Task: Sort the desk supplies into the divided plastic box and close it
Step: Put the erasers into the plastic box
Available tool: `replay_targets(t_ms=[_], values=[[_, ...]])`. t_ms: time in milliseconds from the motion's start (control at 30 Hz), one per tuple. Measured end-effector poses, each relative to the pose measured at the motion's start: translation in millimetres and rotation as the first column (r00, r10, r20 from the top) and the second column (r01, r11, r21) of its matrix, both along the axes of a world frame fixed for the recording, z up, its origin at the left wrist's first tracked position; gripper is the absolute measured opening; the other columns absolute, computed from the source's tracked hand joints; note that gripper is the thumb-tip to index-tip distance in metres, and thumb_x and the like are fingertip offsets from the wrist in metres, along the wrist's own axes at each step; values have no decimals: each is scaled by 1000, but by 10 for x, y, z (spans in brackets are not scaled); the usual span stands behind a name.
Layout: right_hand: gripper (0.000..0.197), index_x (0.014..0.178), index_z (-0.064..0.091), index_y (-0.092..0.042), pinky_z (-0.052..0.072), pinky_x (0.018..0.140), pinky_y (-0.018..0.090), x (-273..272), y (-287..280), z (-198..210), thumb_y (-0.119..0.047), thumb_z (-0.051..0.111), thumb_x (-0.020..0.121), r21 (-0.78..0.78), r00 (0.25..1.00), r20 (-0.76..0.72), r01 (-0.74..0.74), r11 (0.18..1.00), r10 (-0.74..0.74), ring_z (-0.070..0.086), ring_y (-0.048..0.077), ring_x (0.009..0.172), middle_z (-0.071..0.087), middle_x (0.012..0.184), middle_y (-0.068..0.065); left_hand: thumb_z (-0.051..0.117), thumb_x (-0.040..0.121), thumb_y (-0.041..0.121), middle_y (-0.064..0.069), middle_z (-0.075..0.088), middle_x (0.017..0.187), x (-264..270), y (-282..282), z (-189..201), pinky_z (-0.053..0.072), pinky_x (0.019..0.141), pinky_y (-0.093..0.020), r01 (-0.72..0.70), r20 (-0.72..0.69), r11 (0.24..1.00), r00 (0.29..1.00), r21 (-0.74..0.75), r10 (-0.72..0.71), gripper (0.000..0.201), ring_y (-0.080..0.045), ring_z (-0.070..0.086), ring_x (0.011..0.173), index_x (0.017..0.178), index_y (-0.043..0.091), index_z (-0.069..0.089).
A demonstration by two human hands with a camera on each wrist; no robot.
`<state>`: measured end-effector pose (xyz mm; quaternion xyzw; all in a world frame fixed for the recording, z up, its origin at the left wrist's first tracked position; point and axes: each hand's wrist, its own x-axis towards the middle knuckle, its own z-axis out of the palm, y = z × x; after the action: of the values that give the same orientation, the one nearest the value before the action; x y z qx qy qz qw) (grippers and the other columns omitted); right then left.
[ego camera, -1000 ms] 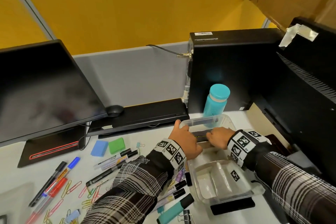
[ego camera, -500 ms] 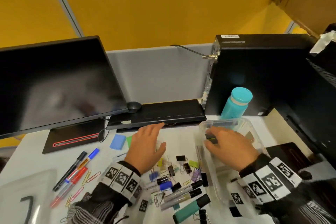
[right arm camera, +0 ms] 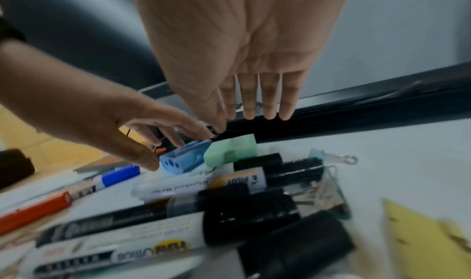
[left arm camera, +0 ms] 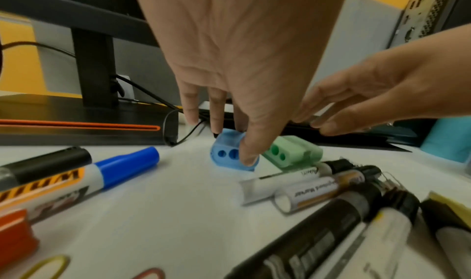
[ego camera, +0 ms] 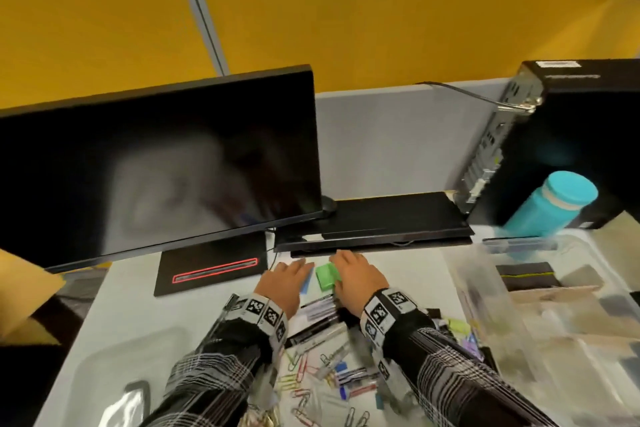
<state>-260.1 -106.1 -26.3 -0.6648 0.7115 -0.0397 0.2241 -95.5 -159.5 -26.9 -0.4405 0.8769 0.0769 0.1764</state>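
A blue sharpener and a green sharpener lie side by side on the white desk, in front of the keyboard. My left hand pinches the blue sharpener, thumb on its front and fingers behind it. My right hand hovers with straight fingers just above the green sharpener and holds nothing. In the head view both hands flank the green sharpener. The clear divided box stands open at the right.
Several markers, paper clips and binder clips lie in front of the hands. A monitor, a black keyboard, a PC tower and a teal bottle line the back. A clear lid lies front left.
Both hands have left the box and moved left to the sharpeners. The left hand has taken hold of the blue one. The head view has swung left.
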Motion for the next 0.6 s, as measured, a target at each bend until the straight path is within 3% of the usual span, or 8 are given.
replay_targets(t_ms=[67,200,367,433,500,600], values=[[57,144,28,-21,35,108,42,85,-67,-103,-14,47,90,61,1000,-11,-25,998,26,27,27,137,22,154,4,53,87,11,0,20,155,3,-4,-83,43,98,-42,39,17,999,999,-27,-39,73,-30,36,129,148,27,16],[60,142,30,-23,41,101,45,175,-151,-198,-10,51,88,136,1000,-10,5,991,-3,33,32,128,30,147,6,50,90,9,-6,29,144,11,-2,-212,47,91,-40,36,-13,997,999,-66,-37,63,-33,41,117,144,25,22],[61,139,35,-16,41,102,44,178,-189,-132,-2,55,83,149,998,-12,58,987,-57,34,32,128,30,140,10,60,86,19,-5,33,137,87,36,-82,49,89,-39,-116,-253,993,960,23,118,57,-30,48,114,136,20,33],[53,135,36,-16,43,99,44,157,-139,-28,-4,54,86,78,979,106,165,983,-173,44,32,122,36,137,10,70,78,23,-2,40,128,133,95,43,50,86,-36,-217,-444,964,857,154,263,58,-26,56,105,127,20,39],[38,127,38,-16,47,91,39,73,-19,193,-12,51,92,5,922,283,273,962,-264,55,29,110,48,128,10,77,73,24,4,48,117,176,175,159,52,82,-32,-275,-589,912,698,304,407,58,-18,60,99,117,24,40],[30,120,38,-19,48,74,31,-213,279,647,-24,52,94,-84,903,387,237,968,-188,61,22,90,60,107,5,80,72,27,10,53,110,180,310,298,52,78,-21,-238,-668,872,567,427,482,59,-8,61,97,114,31,39]])
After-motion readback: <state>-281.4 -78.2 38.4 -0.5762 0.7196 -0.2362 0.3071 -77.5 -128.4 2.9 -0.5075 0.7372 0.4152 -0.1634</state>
